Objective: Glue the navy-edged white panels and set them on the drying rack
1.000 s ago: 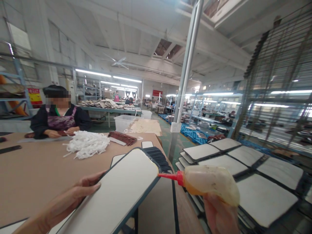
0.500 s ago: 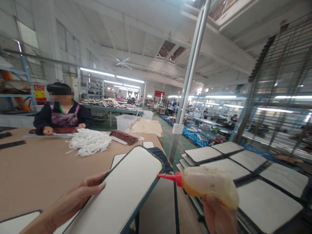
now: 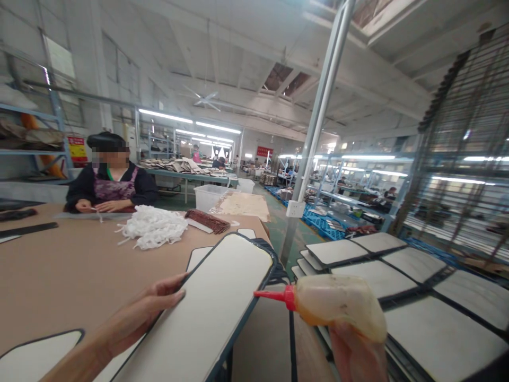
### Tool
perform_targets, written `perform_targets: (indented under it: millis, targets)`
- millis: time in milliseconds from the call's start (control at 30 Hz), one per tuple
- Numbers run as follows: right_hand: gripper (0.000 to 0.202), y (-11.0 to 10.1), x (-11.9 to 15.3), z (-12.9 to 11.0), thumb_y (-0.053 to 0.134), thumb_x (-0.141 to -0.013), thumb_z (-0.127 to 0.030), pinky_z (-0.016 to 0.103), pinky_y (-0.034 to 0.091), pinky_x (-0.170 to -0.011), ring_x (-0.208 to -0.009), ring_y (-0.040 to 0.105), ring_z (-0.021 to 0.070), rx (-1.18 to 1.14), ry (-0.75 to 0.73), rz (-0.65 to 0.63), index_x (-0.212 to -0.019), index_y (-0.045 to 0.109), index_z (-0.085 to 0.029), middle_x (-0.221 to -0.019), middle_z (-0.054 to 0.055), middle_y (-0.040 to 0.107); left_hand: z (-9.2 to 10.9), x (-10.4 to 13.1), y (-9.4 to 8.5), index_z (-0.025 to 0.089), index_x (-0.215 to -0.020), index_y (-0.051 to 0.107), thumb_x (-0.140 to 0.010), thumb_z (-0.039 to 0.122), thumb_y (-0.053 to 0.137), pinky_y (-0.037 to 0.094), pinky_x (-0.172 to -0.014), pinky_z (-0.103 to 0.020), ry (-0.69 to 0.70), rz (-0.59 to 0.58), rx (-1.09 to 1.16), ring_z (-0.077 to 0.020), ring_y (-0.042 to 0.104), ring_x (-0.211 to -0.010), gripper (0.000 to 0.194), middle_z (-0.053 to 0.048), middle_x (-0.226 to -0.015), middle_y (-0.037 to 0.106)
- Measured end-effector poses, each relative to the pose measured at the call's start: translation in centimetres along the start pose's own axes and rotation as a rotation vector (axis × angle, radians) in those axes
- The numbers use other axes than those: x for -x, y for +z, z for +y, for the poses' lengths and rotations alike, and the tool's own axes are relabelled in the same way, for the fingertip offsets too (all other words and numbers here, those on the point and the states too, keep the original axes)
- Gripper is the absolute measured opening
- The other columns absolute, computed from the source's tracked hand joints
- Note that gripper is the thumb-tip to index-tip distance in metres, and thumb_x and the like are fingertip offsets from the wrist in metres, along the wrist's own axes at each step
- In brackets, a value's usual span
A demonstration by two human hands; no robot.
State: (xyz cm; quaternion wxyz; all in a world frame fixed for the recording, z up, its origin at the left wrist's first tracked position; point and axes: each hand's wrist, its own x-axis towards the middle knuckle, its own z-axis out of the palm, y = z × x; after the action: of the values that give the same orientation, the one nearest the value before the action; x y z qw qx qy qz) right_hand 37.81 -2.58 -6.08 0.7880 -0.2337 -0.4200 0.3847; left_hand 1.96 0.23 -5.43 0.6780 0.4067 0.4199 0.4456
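Observation:
My left hand [image 3: 147,310] grips the left edge of a long white panel [image 3: 202,307] with rounded corners and a dark rim, thumb on its face. The panel is tilted up over the table's edge. In my right hand [image 3: 358,350] lies a squeeze bottle [image 3: 342,305], on its side, with amber liquid in it and a red nozzle. The nozzle's tip touches or nearly touches the panel's right edge, below the far corner. A thin yellowish line shows along that far corner. Similar dark-rimmed panels [image 3: 264,329] lie beneath.
A heap of white strips [image 3: 153,227] and a brown bundle [image 3: 207,220] lie on the brown table [image 3: 87,265]. Across it, a person [image 3: 111,180] works with both hands. Stacked white panels [image 3: 441,323] stand at the right, near a metal post [image 3: 318,106].
The nozzle tip has moved down the panel's right edge, away from the far corner. My view has shifted slightly. The person opposite has brought both hands closer together.

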Motion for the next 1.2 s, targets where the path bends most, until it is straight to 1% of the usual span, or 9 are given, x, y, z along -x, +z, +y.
perform_targets:
  millis: [133, 233, 367, 433, 500, 667, 867, 1033, 1200]
  targets:
    - [0.047, 0.0, 0.1, -0.1, 0.083, -0.071, -0.02, 0.034, 0.06, -0.078, -0.087, 0.072, 0.0237, -0.006, 0.011, -0.021, -0.115, 0.07, -0.031, -0.097, 0.002, 0.077, 0.2, 0.1, 0.2, 0.02, -0.134, 0.057, -0.074, 0.028, 0.08, 0.06, -0.077, -0.032, 0.021, 0.066, 0.009, -0.0274, 0.074, -0.094, 0.064, -0.01, -0.119, 0.073]
    - [0.048, 0.5, 0.2, -0.1, 0.083, -0.071, -0.021, 0.036, 0.061, -0.077, -0.084, 0.073, 0.0245, -0.011, 0.013, -0.04, -0.116, 0.069, -0.029, -0.096, 0.004, 0.077, 0.4, 0.2, 0.4, 0.019, -0.134, 0.056, -0.075, 0.029, 0.079, 0.06, -0.077, -0.031, 0.022, 0.039, -0.005, -0.0272, 0.074, -0.094, 0.064, -0.011, -0.119, 0.073]
    - [0.056, 1.2, 0.5, -0.2, 0.086, -0.065, -0.026, 0.033, 0.061, -0.075, -0.081, 0.073, 0.0238, 0.002, 0.031, 0.039, -0.118, 0.068, -0.028, -0.096, 0.005, 0.077, 0.6, -0.1, 0.6, 0.019, -0.14, 0.051, -0.075, 0.03, 0.08, 0.06, -0.075, -0.032, 0.013, 0.051, -0.021, -0.0273, 0.074, -0.092, 0.072, -0.013, -0.119, 0.073]
    - [0.061, 1.5, 0.6, -0.2, 0.088, -0.062, -0.027, 0.032, 0.061, -0.072, -0.078, 0.073, 0.0236, 0.017, 0.043, 0.078, -0.12, 0.067, -0.027, -0.094, 0.005, 0.077, 0.7, -0.2, 0.8, 0.017, -0.139, 0.051, -0.072, 0.031, 0.081, 0.06, -0.074, -0.031, 0.017, 0.068, -0.022, -0.0271, 0.074, -0.092, 0.074, -0.013, -0.118, 0.073]
    - [0.065, 1.6, 0.6, -0.4, 0.089, -0.06, -0.028, 0.032, 0.061, -0.071, -0.076, 0.073, 0.0242, 0.031, 0.058, 0.089, -0.121, 0.067, -0.026, -0.092, 0.006, 0.078, 1.0, -0.2, 1.2, 0.015, -0.137, 0.053, -0.07, 0.031, 0.084, 0.06, -0.072, -0.031, 0.021, 0.07, -0.025, -0.0266, 0.074, -0.09, 0.076, -0.013, -0.115, 0.075]
    - [0.068, 1.1, 0.7, -0.2, 0.087, -0.061, -0.032, 0.04, 0.061, -0.075, -0.082, 0.073, 0.0288, 0.087, 0.091, 0.075, -0.125, 0.064, -0.027, -0.1, 0.008, 0.077, 1.7, -0.1, 2.3, 0.015, -0.133, 0.057, -0.062, 0.029, 0.088, 0.061, -0.064, -0.028, 0.02, 0.071, -0.025, -0.0246, 0.075, -0.078, 0.079, -0.012, -0.104, 0.078]
    - [0.062, -0.8, 0.8, 1.0, 0.082, -0.063, -0.027, 0.049, 0.058, -0.085, -0.099, 0.069, 0.0341, 0.175, 0.09, 0.121, -0.122, 0.065, -0.036, -0.108, 0.005, 0.074, 1.9, -0.5, 2.6, 0.017, -0.13, 0.062, -0.057, 0.033, 0.09, 0.06, -0.061, -0.027, 0.03, 0.114, -0.052, -0.024, 0.075, -0.074, 0.08, -0.008, -0.092, 0.08]
    - [0.057, -1.1, 1.0, 1.2, 0.08, -0.065, -0.031, 0.055, 0.057, -0.085, -0.098, 0.069, 0.0372, 0.18, 0.095, 0.099, -0.121, 0.066, -0.032, -0.108, 0.008, 0.074, 1.6, -1.1, 2.4, 0.017, -0.128, 0.063, -0.063, 0.032, 0.087, 0.06, -0.062, -0.027, 0.028, 0.058, -0.052, -0.0233, 0.075, -0.074, 0.072, -0.009, -0.095, 0.08]
    - [0.055, -0.6, 1.4, 0.8, 0.08, -0.068, -0.029, 0.054, 0.057, -0.083, -0.093, 0.071, 0.0363, 0.161, 0.072, 0.037, -0.121, 0.066, -0.029, -0.105, 0.01, 0.075, 1.8, -1.5, 2.6, 0.014, -0.131, 0.059, -0.06, 0.033, 0.089, 0.059, -0.058, -0.026, 0.024, 0.085, -0.05, -0.0224, 0.075, -0.069, 0.078, -0.01, -0.091, 0.08]
